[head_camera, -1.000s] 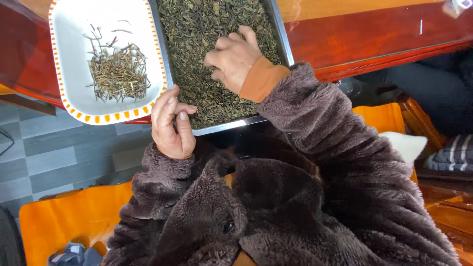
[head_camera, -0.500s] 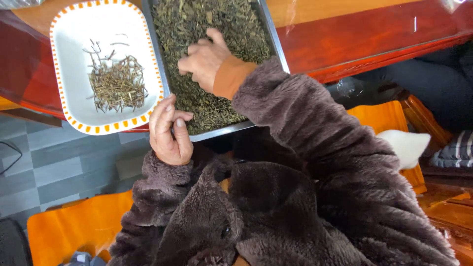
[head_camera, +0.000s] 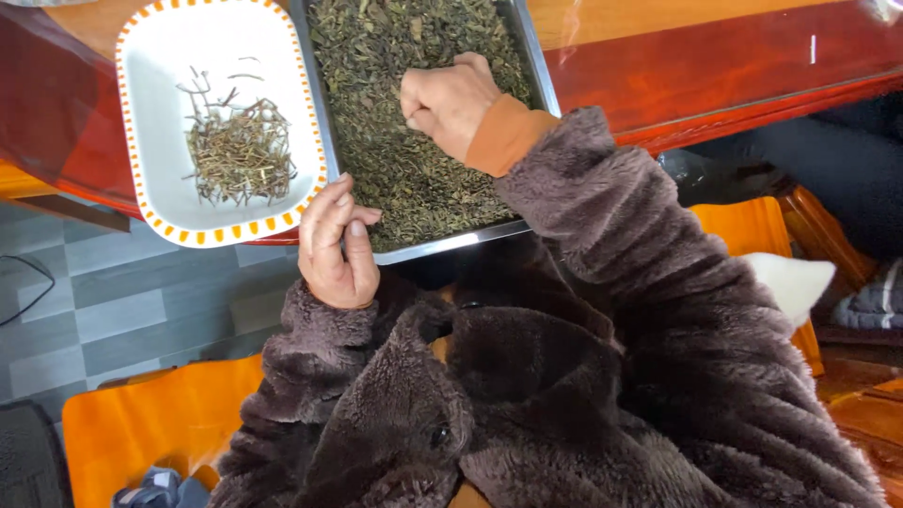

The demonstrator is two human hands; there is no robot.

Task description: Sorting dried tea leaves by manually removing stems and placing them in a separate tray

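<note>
We note the right hand (head_camera: 450,99) lying knuckles-up on the loose dark-green dried leaves (head_camera: 414,169) that fill the rectangular steel tray (head_camera: 451,243). Its fingers curl down and toward the left, tips in among the leaves; whether they pinch anything there we cannot tell, as the back of the hand covers them.

The left hand (head_camera: 334,245) sits at the tray's near left corner, just beside the rim. Thumb and forefinger are pressed together with the other fingers folded alongside; if something thin is caught between them, it is too small to make out.

To the left of the tray, edges touching or nearly so, stands the white oblong dish with an orange-dashed rim (head_camera: 141,202). It holds a small heap of pale, thin stems (head_camera: 240,150), lying mostly along the near-far line.

Key relation: the dish lies left and slightly far from the left hand, near to it. The right hand is farther off, with the tray's left wall between it and the dish. The tray's long axis runs near to far.
</note>
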